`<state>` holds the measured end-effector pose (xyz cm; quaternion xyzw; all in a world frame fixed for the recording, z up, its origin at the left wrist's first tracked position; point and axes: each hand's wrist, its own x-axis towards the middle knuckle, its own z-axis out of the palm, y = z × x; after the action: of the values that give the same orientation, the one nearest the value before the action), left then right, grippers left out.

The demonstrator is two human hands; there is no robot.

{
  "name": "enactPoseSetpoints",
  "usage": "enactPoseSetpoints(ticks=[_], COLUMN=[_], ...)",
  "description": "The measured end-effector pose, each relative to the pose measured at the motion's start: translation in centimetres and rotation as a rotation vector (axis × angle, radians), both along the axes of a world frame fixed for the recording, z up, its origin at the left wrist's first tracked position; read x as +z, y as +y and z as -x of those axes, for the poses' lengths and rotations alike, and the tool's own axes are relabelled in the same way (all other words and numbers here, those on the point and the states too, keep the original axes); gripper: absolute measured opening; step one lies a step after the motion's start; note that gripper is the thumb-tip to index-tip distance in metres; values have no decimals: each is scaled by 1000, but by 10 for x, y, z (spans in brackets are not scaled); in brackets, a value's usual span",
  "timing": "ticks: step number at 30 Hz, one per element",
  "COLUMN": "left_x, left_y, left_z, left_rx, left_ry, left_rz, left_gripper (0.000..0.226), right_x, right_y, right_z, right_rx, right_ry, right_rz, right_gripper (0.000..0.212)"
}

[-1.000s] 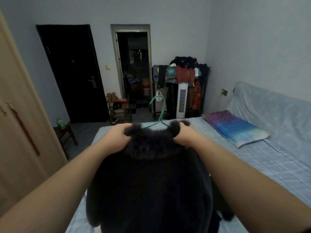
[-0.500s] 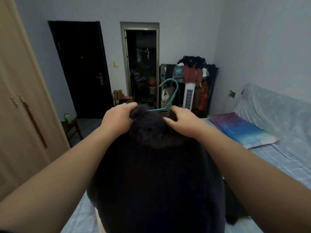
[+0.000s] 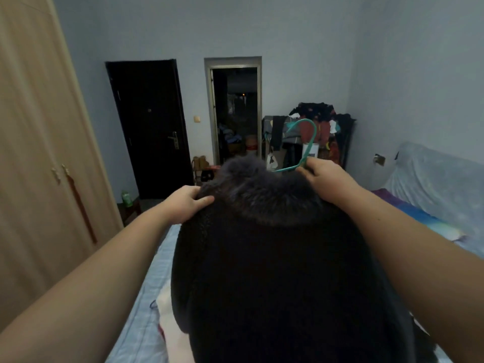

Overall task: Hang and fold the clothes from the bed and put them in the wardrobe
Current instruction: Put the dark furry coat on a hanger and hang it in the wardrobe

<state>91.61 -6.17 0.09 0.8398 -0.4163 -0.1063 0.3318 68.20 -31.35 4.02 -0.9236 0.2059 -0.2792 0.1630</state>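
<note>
A big black fleece coat (image 3: 275, 279) with a dark fur collar (image 3: 256, 189) hangs in front of me over the bed (image 3: 146, 318). A green hanger (image 3: 310, 141) sticks out of the collar, hook tilted up to the right. My left hand (image 3: 184, 204) grips the coat's left shoulder next to the collar. My right hand (image 3: 330, 179) holds the right side of the collar and the hanger's neck. The wardrobe (image 3: 36, 163), light wood with its doors closed, stands at the left. A pale garment (image 3: 170, 323) lies on the bed under the coat.
A black door (image 3: 149, 127) and an open doorway (image 3: 235, 113) are in the far wall. A rack piled with clothes (image 3: 314, 132) stands in the far right corner. A small stool with a green bottle (image 3: 126, 199) is beside the wardrobe. A colourful pillow (image 3: 424, 218) lies at the right.
Both hands have lifted the coat higher. The hanger has tilted to the right, and my left hand has slid down from the collar to the shoulder.
</note>
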Motion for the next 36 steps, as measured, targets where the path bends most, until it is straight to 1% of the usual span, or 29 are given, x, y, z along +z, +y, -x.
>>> enactPoseSetpoints(ticks=[2,4,7,9,10,11,12,13,14,16,17,18,19,20,22,24,25,26,28,29,32,33,35,36], left_x=[-3,-5,1,9,11,13,13,13,12,10,11,13,17,21,32,42,46,49,52,51,34,27,15,12], left_y=[-4,-4,-6,-11,-13,-12,-10,-7,-2,7,9,8,5,3,0,2,5,8,12,9,-10,-18,-31,-33], left_z=[-1,-1,8,18,22,26,29,30,29,28,30,33,37,44,54,54,50,46,40,42,63,70,79,82], left_rx=[52,112,187,135,70,4,-49,-78,-71,-18,-9,-23,-62,-112,-151,-126,-107,-78,-21,-43,-247,-264,-227,-198], left_ry=[-160,-250,-280,-285,-293,-319,-355,-374,-361,-285,-267,-265,-253,-222,-46,91,112,103,45,17,-78,-141,-290,-341], left_rz=[24,82,252,369,380,334,254,169,86,-90,-191,-275,-313,-293,-184,-78,-33,15,107,96,-120,-147,-102,-78], left_gripper=[20,10,11,9,8,6,4,7,15,40,53,60,61,62,70,74,74,72,59,53,53,45,20,15], right_x=[-1,-4,-11,-17,-21,-24,-25,-25,-25,-25,-24,-24,-25,-26,-28,-29,-29,-29,-30,-31,-33,-34,-36,-37], right_y=[-3,-5,-3,4,7,11,14,14,13,14,17,21,26,30,36,36,35,33,30,27,30,32,35,34], right_z=[1,5,6,2,-2,-5,-6,-7,-8,-6,-6,-7,-9,-12,-18,-19,-17,-14,-7,-5,-5,-6,-8,-7], right_rx=[12,3,-40,-36,-24,3,39,83,126,180,201,214,222,225,215,175,153,139,135,142,174,190,222,237], right_ry=[52,86,230,330,332,299,242,165,88,-28,-55,-57,-37,-8,31,32,19,2,-32,-48,-59,-56,-62,-77], right_rz=[-14,-24,26,101,97,51,-22,-84,-124,-158,-151,-125,-96,-82,-65,-41,-27,-12,14,13,29,44,52,44], right_gripper=[12,16,23,25,23,21,21,22,22,22,26,31,34,33,19,17,18,19,26,28,24,22,17,13])
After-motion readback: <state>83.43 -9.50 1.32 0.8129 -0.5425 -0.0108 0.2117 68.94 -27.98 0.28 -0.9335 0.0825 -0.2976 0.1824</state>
